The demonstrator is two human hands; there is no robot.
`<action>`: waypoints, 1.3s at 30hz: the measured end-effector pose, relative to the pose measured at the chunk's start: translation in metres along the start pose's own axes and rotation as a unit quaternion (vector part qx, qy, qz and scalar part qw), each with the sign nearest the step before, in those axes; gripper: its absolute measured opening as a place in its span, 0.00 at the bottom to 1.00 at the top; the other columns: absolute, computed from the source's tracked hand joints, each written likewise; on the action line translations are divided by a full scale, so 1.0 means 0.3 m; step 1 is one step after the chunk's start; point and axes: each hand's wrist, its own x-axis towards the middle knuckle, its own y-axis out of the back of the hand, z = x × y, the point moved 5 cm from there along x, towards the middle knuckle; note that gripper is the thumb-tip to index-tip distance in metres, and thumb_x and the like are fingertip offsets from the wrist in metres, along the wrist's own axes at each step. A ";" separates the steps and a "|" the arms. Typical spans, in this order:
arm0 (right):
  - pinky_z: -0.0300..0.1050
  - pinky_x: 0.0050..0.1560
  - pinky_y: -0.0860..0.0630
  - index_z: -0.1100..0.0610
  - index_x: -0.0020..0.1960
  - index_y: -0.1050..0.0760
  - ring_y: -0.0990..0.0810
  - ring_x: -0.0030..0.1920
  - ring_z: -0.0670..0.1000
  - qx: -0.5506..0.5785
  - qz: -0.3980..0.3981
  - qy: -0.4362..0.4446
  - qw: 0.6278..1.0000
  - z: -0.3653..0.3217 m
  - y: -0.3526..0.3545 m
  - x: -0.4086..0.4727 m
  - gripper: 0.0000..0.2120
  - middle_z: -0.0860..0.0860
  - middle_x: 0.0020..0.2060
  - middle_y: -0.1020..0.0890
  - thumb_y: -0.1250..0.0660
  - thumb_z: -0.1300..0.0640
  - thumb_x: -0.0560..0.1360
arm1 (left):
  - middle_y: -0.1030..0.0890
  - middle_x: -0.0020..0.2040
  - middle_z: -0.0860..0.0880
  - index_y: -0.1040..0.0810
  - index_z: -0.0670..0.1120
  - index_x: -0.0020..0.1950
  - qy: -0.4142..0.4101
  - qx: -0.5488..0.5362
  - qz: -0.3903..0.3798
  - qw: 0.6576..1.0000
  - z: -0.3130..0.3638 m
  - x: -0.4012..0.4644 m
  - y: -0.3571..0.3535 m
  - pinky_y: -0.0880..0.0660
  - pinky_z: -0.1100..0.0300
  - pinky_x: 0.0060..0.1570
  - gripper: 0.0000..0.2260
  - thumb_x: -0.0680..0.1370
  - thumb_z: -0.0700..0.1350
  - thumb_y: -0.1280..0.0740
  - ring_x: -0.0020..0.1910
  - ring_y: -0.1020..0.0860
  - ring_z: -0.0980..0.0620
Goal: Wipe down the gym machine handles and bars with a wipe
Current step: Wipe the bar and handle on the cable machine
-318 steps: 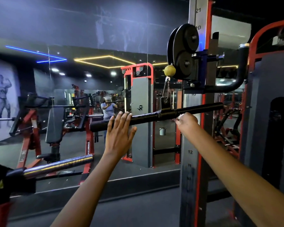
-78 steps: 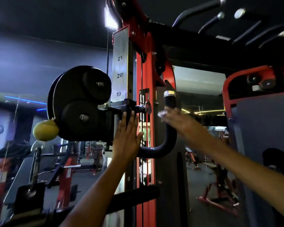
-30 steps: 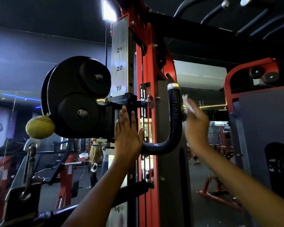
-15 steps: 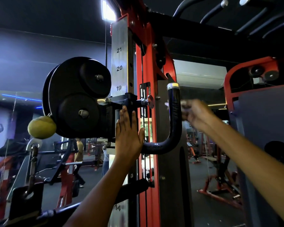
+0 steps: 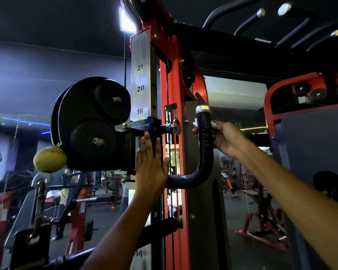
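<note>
A black curved handle (image 5: 204,145) rises from the pulley carriage on the red cable machine. My right hand (image 5: 225,138) wraps around the handle's upright part from behind. A bit of white wipe (image 5: 195,123) shows at my fingertips on the handle's left side. My left hand (image 5: 151,164) lies flat with straight fingers against the black carriage bracket beside the numbered steel post (image 5: 141,78).
Black pulley wheels (image 5: 90,121) and a yellow ball stop (image 5: 49,159) hang left of the post. A black straight bar (image 5: 98,248) crosses low in front. Pull-up grips (image 5: 261,14) stick out overhead. A red-framed weight stack (image 5: 308,152) stands to the right. Other machines stand behind.
My right hand has closed around the handle's upright part with the wipe, after hovering just right of it. The left hand has stayed flat on the carriage.
</note>
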 end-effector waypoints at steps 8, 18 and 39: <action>0.32 0.36 0.28 0.56 0.51 0.22 0.21 0.40 0.42 -0.271 0.158 0.138 0.939 0.076 0.078 -0.165 0.13 0.53 0.45 0.19 0.44 0.65 0.79 | 0.67 0.77 0.41 0.67 0.51 0.77 -0.010 0.070 -0.055 0.996 0.021 -0.011 0.075 0.63 0.49 0.74 0.32 0.83 0.56 0.48 0.77 0.65 0.44; 0.45 0.75 0.51 0.59 0.74 0.42 0.48 0.76 0.51 -0.639 0.049 0.450 0.622 0.093 -0.007 -0.150 0.28 0.54 0.74 0.40 0.45 0.73 0.76 | 0.64 0.75 0.33 0.60 0.34 0.76 -0.025 0.243 0.131 0.961 -0.099 -0.051 0.184 0.70 0.50 0.73 0.29 0.82 0.51 0.61 0.77 0.62 0.40; 0.56 0.70 0.36 0.62 0.63 0.28 0.27 0.65 0.59 -0.755 -0.019 0.463 0.464 0.188 -0.130 -0.252 0.22 0.59 0.60 0.23 0.46 0.66 0.71 | 0.48 0.78 0.35 0.49 0.34 0.77 -0.110 0.219 0.155 0.957 -0.191 -0.045 0.156 0.52 0.50 0.76 0.32 0.82 0.57 0.58 0.78 0.49 0.41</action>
